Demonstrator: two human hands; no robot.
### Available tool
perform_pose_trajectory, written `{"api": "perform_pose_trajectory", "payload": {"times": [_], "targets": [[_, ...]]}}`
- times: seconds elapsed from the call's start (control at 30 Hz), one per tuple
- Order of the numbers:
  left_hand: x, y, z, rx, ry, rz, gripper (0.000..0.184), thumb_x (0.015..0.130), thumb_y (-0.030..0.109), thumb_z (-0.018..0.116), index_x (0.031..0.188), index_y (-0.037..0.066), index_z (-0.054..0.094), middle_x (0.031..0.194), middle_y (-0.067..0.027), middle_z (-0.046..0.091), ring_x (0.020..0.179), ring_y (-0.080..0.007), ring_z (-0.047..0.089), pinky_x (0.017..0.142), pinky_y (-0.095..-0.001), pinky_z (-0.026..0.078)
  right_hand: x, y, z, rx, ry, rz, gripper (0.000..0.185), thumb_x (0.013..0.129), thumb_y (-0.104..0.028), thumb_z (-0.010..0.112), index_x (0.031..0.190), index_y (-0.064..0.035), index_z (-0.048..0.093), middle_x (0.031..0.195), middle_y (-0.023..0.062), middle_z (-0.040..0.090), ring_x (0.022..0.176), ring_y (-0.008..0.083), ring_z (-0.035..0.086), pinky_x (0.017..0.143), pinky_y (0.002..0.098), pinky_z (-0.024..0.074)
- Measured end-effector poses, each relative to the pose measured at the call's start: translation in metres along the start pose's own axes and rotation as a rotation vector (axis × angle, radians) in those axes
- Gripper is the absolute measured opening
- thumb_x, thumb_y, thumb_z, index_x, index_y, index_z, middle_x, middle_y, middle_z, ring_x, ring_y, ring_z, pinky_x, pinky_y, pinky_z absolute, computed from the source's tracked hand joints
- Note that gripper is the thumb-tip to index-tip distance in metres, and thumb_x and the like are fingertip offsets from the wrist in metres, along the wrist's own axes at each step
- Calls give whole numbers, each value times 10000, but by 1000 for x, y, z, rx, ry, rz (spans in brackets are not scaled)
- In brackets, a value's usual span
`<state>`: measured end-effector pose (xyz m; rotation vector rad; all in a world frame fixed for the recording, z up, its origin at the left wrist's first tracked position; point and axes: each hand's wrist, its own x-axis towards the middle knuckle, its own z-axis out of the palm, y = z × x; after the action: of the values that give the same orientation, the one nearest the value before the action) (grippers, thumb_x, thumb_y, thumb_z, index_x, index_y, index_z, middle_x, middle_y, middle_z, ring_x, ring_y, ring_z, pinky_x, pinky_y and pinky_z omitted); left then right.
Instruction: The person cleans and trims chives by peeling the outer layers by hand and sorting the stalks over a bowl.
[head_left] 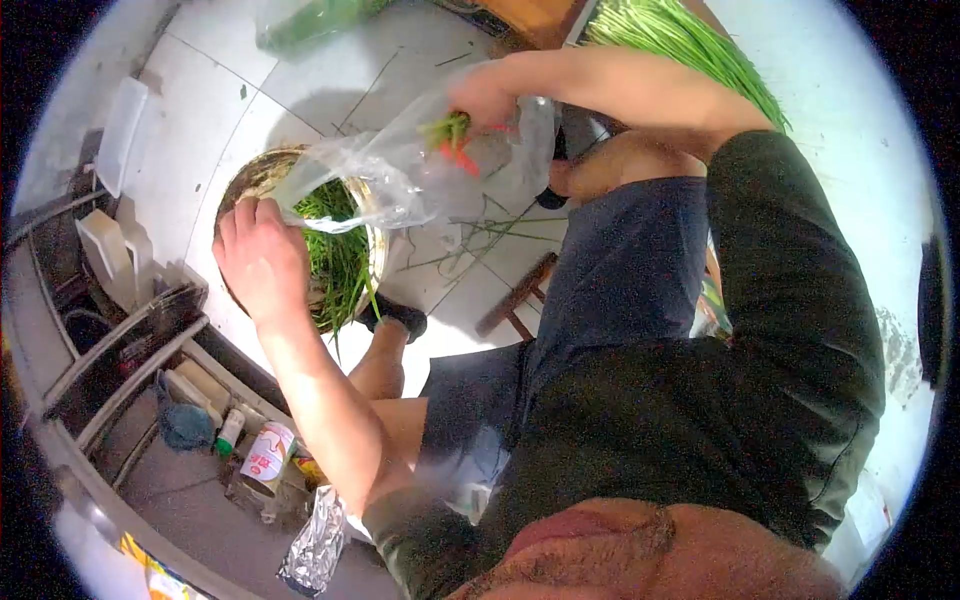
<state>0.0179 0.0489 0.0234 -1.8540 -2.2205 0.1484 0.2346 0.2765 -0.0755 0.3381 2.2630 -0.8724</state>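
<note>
A clear plastic bag (395,185) stretches between my two hands, over a round bin (378,250) holding long green leaves (335,262). At the bin's left rim, my left hand (262,258) has curled fingers closed on the bag's edge. My right hand (485,100) is at the bag's upper right, partly veiled by the plastic. Its fingers are closed round a small green and red bundle (452,140); blur and plastic hide what exactly it is.
Long green stalks (680,50) lie at the upper right. Another green-filled bag (310,25) is at the top. Loose stems (500,235) lie on the tiled floor near a wooden stool (515,300). At the lower left, a shelf holds a can (268,452) and crumpled foil (315,545).
</note>
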Motion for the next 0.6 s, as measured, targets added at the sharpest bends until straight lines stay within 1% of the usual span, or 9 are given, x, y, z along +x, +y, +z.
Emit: {"api": "perform_pose_trajectory", "payload": {"times": [0.13, 0.17, 0.2, 0.27, 0.37, 0.4, 0.47, 0.5, 0.6], "targets": [[6, 19, 17, -156, -62, 19, 177, 766, 114, 617, 928, 51, 649, 1084, -119, 643, 1007, -272, 600, 845, -442, 461, -1, -1, -12, 574, -36, -166, 308, 779, -264, 740, 960, -24, 673, 857, 63, 685, 809, 184, 622, 724, 352, 487], [6, 30, 9, -168, -169, 58, 277, 775, 121, 613, 1040, 46, 641, 1181, -140, 611, 1078, -286, 584, 908, -444, 450, -28, -33, -30, 643, 25, -156, 291, 786, -258, 732, 962, -34, 671, 861, 49, 683, 816, 160, 617, 733, 327, 480], [3, 37, 11, -227, -105, 121, 475, 769, 112, 616, 1232, 22, 561, 1271, -193, 550, 1171, -332, 532, 993, -458, 412, -44, -55, -45, 707, 88, -152, 274, 794, -253, 723, 964, -44, 669, 866, 35, 681, 824, 136, 613, 741, 303, 474], [-5, 45, 2, -752, -57, -15, 598, 797, 88, 624, 1358, -2, 439, 1308, -229, 509, 1232, -339, 484, 1058, -434, 362, -26, -61, -50, 810, 160, -315, 277, 770, -249, 735, 932, -34, 672, 872, 48, 682, 800, 140, 614, 723, 292, 470], [-15, 54, -18, -1706, 30, -496, 614, 882, 148, 650, 1383, -56, 360, 1264, -173, 515, 1233, -243, 455, 1056, -356, 343, -31, -115, -53, 901, 101, -325, 274, 761, -234, 718, 905, -4, 680, 852, 58, 689, 726, 157, 625, 690, 300, 491], [-17, 57, -22, -1732, 197, -509, 613, 891, 235, 670, 1356, -58, 400, 1250, -160, 536, 1172, -232, 499, 1037, -341, 352, -20, -127, -48, 836, 66, -328, 262, 765, -227, 710, 900, -5, 684, 846, 58, 692, 734, 156, 629, 702, 300, 495], [-22, 51, -24, -1833, 333, -595, 503, 909, 217, 648, 1284, -53, 451, 1196, -141, 567, 1108, -219, 537, 978, -338, 405, 6, -148, -32, 711, 5, -329, 240, 774, -214, 693, 892, -5, 692, 835, 60, 697, 750, 154, 637, 725, 299, 504], [-21, 48, -19, -1891, 436, -681, 333, 935, 173, 602, 1176, -38, 511, 1110, -131, 610, 1001, -217, 591, 886, -346, 469, -3, -168, -31, 584, 12, -275, 218, 787, -205, 677, 861, -1, 697, 835, 80, 701, 772, 160, 653, 725, 296, 519], [-39, 28, -25, -2054, 410, -742, 290, 937, 140, 589, 1154, -38, 513, 1004, -142, 633, 911, -220, 620, 839, -342, 498, -9, -209, -23, 487, 0, -220, 212, 795, -209, 666, 829, -3, 701, 822, 87, 704, 786, 165, 660, 713, 299, 524]]}}
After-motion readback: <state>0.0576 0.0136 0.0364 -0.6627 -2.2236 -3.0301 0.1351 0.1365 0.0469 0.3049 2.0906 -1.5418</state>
